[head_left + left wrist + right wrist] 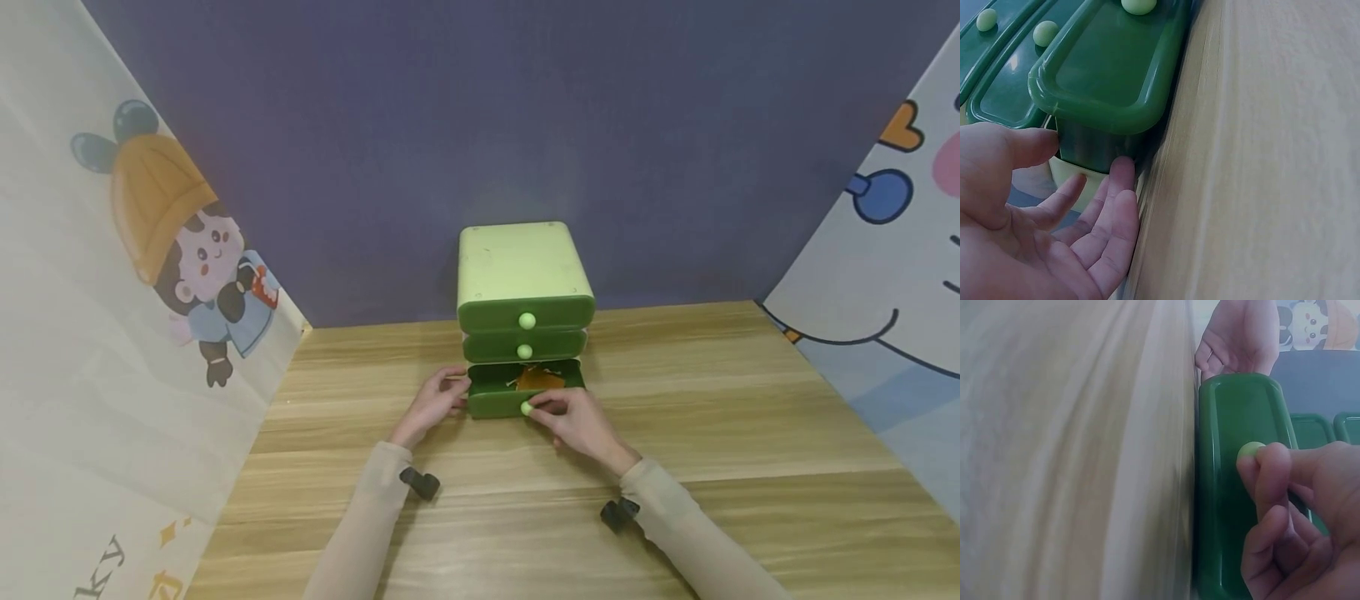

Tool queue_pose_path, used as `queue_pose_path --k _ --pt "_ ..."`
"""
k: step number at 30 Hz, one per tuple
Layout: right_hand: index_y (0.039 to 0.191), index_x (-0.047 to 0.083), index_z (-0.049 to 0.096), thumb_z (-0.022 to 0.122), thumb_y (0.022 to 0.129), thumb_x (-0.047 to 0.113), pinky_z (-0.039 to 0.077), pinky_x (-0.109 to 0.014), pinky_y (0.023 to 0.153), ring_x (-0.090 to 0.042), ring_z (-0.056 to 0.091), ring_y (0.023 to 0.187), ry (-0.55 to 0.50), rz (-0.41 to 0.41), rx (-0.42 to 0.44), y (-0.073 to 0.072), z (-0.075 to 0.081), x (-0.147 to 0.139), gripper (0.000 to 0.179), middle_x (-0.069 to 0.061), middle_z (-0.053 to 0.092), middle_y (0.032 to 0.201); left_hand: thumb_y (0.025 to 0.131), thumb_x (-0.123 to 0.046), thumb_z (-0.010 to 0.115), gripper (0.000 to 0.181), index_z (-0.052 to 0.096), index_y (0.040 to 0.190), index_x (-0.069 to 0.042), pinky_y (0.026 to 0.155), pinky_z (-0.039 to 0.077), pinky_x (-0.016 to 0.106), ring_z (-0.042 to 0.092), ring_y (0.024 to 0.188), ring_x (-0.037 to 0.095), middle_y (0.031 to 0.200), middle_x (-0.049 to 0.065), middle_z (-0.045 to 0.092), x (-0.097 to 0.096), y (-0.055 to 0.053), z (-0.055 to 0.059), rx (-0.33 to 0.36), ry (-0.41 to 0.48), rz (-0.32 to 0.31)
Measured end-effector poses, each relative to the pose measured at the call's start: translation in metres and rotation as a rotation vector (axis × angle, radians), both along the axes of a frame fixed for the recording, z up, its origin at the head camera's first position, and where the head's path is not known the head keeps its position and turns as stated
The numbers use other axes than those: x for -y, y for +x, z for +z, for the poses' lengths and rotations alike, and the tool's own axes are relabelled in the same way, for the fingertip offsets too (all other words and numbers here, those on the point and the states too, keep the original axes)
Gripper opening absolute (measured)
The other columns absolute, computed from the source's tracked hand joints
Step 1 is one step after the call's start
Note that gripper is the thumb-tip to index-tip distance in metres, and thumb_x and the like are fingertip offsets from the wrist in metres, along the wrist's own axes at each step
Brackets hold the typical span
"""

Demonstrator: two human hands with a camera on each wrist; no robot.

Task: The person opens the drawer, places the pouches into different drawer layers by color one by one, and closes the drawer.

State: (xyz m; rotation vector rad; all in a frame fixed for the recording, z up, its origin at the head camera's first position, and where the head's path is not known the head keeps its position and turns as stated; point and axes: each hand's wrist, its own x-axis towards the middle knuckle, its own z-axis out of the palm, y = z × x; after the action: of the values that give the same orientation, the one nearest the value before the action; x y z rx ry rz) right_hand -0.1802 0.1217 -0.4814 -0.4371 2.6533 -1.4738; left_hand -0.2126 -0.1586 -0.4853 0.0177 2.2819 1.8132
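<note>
A small light-green cabinet (525, 258) with dark green drawers stands against the back wall. Its bottom drawer (491, 407) is pulled part way out, and an orange item (542, 381) with thin pale bits around it lies inside. My right hand (583, 423) pinches the round pale-green knob (1250, 449) of that drawer between thumb and fingers. At the left side of the same drawer is my left hand (432, 404), fingers loosely bent. In the left wrist view its thumb and fingertips are right at the drawer's side and the cabinet's lower edge.
The upper drawer (487, 315) and middle drawer (487, 347) are closed, each with a round knob. Under the cabinet is a wood-grain table (495, 517). A dark blue wall (525, 108) rises behind, with printed cartoon panels on both sides.
</note>
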Motion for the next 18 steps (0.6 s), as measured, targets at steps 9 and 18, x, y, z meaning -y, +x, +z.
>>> queue_pose_path --k 9,18 --pt "0.113 0.016 0.082 0.081 0.096 0.023 0.046 -0.025 0.04 -0.015 0.062 0.046 0.03 -0.01 0.005 -0.0026 0.0005 -0.0009 0.018 -0.009 0.083 0.1 0.11 -0.023 0.06 0.047 0.051 0.151 -0.001 0.081 0.06 0.029 0.07 0.09 0.015 0.139 0.027 0.065 -0.0008 -0.0021 -0.0011 -0.003 -0.001 0.006" --pt "0.114 0.014 0.081 0.081 0.096 0.022 0.053 -0.029 0.043 -0.018 0.065 0.049 0.017 -0.017 0.02 -0.0045 0.0 -0.0002 0.02 -0.008 0.083 0.1 0.11 -0.022 0.059 0.047 0.051 0.15 0.001 0.078 0.06 0.027 0.07 0.087 0.015 0.137 0.028 0.065 -0.001 -0.0024 -0.0031 -0.01 0.005 0.001"
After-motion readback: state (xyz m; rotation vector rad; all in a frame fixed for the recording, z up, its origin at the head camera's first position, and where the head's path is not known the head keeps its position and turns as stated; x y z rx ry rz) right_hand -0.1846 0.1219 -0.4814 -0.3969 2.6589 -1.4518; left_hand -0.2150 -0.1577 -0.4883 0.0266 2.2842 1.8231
